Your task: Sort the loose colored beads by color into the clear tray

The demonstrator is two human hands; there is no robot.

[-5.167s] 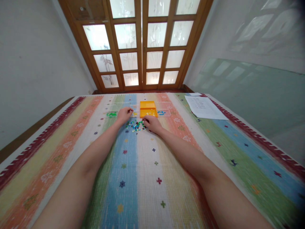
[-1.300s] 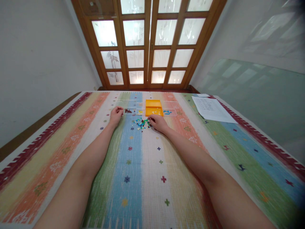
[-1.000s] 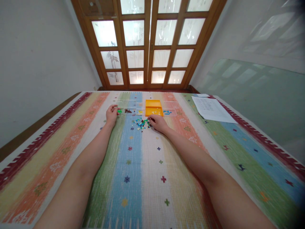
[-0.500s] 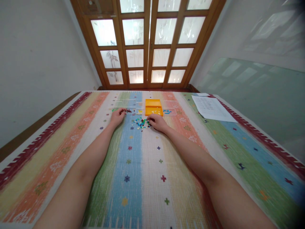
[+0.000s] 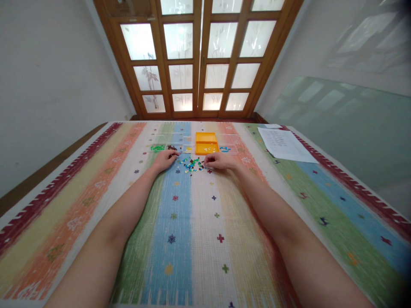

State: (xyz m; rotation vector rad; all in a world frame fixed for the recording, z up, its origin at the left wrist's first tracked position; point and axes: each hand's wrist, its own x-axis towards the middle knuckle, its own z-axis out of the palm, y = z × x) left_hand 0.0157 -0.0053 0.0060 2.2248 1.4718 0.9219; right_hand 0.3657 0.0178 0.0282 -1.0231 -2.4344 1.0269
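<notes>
So the room first: wooden doors (image 5: 218, 61) with frosted panes way out past the orange box, a pale wall (image 5: 58, 64) off to its left. The desk (image 5: 144, 239) runs all around the box under a striped cloth (image 5: 205, 256). Paper (image 5: 285, 145) lies well right of the box.

The orange box (image 5: 206, 137) itself is open, pale bits in its near half. Clear tray (image 5: 233, 143) with blue bits (image 5: 225, 149) on its right; green bits (image 5: 157, 148), dark red bits (image 5: 171, 147) and yellow bits (image 5: 189, 148) over on its left.

Left hand (image 5: 165, 159) is front-left of the box, fingers loosely bent. Right hand (image 5: 219, 161) is right in front of it, fingers narrow. Can't tell if either holds anything.

Key bit: the mixed pile (image 5: 192, 164) sits just front-left of the box, between the hands, no clear long axis. It's right off the right fingertips, so that hand's nearer.
</notes>
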